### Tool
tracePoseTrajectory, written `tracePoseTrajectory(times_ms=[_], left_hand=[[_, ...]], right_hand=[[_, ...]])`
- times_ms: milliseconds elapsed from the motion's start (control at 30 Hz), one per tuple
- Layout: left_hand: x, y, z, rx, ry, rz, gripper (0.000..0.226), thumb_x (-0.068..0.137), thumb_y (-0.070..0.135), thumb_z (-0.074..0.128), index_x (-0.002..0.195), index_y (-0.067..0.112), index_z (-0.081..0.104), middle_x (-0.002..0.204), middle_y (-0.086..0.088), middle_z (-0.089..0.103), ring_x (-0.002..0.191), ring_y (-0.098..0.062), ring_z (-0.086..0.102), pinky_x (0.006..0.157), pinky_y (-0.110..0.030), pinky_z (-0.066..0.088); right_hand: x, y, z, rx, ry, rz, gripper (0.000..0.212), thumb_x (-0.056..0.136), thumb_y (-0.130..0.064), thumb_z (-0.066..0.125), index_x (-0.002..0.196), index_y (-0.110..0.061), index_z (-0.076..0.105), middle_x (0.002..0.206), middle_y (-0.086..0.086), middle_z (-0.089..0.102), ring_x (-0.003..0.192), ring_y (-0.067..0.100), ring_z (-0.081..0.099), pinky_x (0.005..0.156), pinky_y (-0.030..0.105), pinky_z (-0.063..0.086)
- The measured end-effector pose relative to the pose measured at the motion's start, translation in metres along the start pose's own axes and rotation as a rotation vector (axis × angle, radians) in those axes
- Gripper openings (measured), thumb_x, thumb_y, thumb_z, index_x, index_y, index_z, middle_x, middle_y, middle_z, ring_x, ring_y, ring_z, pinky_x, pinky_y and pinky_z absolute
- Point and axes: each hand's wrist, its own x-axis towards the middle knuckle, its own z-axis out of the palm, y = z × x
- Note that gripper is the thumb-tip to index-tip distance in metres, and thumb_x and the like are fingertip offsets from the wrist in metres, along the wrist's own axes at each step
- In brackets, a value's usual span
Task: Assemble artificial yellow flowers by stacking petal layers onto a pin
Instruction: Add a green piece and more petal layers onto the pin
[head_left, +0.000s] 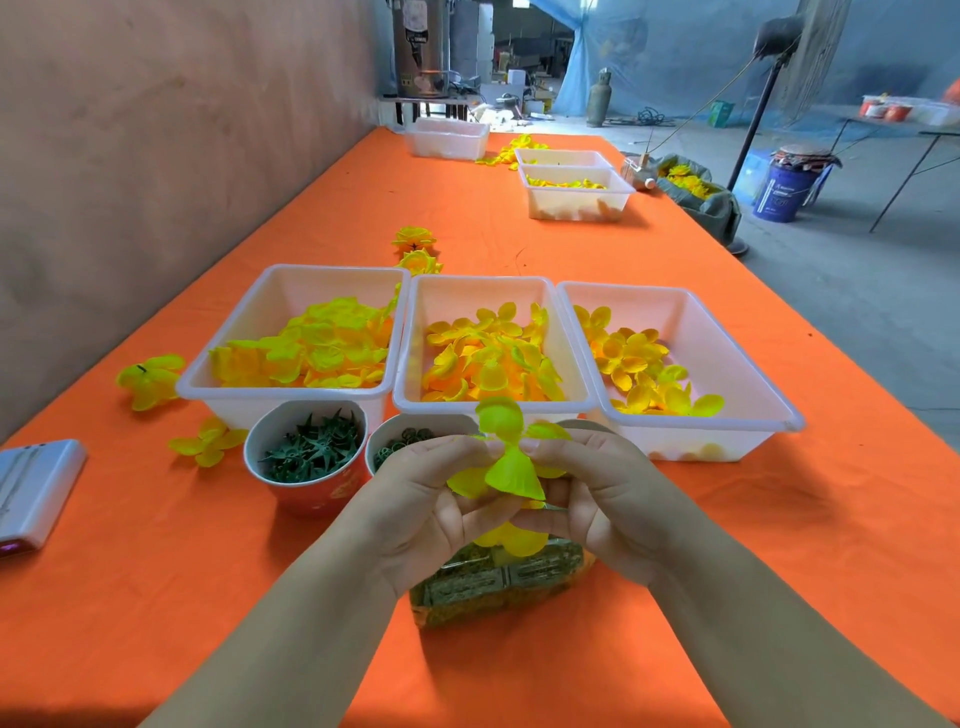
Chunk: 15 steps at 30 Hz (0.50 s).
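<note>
- The worktop (519, 234), under an orange cloth, runs away toward 12 o'clock. The cloth could snag or slide if a tray is dragged.
- Three white trays stand side by side just beyond the hands: left tray (228, 325) at 11 o'clock, middle tray (441, 406) at 12, right tray (727, 353) at 1. Each holds loose yellow petals. The shades and shapes look close, so a layer could easily be drawn from the wrong tray and stacked out of order.
- The left hand (426, 514) and right hand (597, 499) meet at the centre. The fingers of both are curled in and pinch one flower between them.
- A bag (498, 582) of small greenish parts lies at 6 o'clock, directly under the hands. Anything dropped would likely fall among its contents and be hard to find.
- Two cups sit at 10 o'clock, touching the trays: the red cup (311, 488) of dark green star pieces and the second cup (384, 431) of green rings. A wrist swinging left could tip either one.
- Finished flowers (150, 379) lie loose at 9 o'clock, near the worktop's edge. They could be knocked off.
- The task's thing, the flower (511, 475), is held up off the worktop in both hands, with its petals fanned toward 12 and 6 o'clock.
- The pin is hidden by fingers and petals. I judge a layer is being pushed on. Too hard a squeeze could crease the petals, and an off-centre push could tear the hole or prick a fingertip.
</note>
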Motion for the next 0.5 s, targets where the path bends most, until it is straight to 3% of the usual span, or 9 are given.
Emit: tracePoseTrajectory(times_ms=[200, 300, 400, 500], left_hand=[[0.0014, 0.0004, -0.0001, 0.01, 0.008, 0.003, 0.009, 0.095, 0.004, 0.057, 0.099, 0.001, 0.064, 0.076, -0.009, 0.075, 0.062, -0.018, 0.073, 0.051, -0.026, 0.057], [0.001, 0.0008, 0.001, 0.019, 0.011, 0.011, 0.008, 0.095, 0.004, 0.057, 0.094, 0.003, 0.065, 0.073, -0.007, 0.075, 0.06, -0.017, 0.073, 0.049, -0.025, 0.056], [-0.001, 0.0007, 0.0056, 0.009, 0.028, 0.012, 0.009, 0.095, 0.0, 0.054, 0.091, 0.001, 0.062, 0.076, -0.011, 0.072, 0.055, -0.015, 0.071, 0.047, -0.024, 0.055], [0.0006, -0.0023, 0.0068, -0.014, 0.027, 0.009, 0.01, 0.096, -0.002, 0.052, 0.092, 0.0, 0.06, 0.087, -0.017, 0.066, 0.051, -0.014, 0.069, 0.045, -0.024, 0.055]], right_hand=[[0.0024, 0.0006, -0.0024, 0.013, -0.001, -0.007, 0.02, 0.083, -0.026, 0.069, 0.098, -0.02, 0.079, 0.104, 0.009, 0.076, 0.089, 0.02, 0.074, 0.071, 0.035, 0.059], [0.0034, 0.0002, -0.0021, 0.01, -0.01, -0.009, 0.013, 0.087, -0.022, 0.067, 0.09, -0.022, 0.08, 0.103, 0.01, 0.076, 0.085, 0.02, 0.074, 0.069, 0.035, 0.058], [0.0052, 0.0028, -0.0017, 0.006, 0.009, -0.011, 0.02, 0.092, -0.016, 0.062, 0.082, -0.02, 0.079, 0.1, 0.013, 0.076, 0.084, 0.024, 0.074, 0.07, 0.037, 0.059], [0.0063, 0.0044, -0.0005, -0.008, 0.044, -0.01, 0.031, 0.091, -0.01, 0.062, 0.066, -0.022, 0.076, 0.084, 0.009, 0.075, 0.076, 0.025, 0.073, 0.067, 0.038, 0.059]])
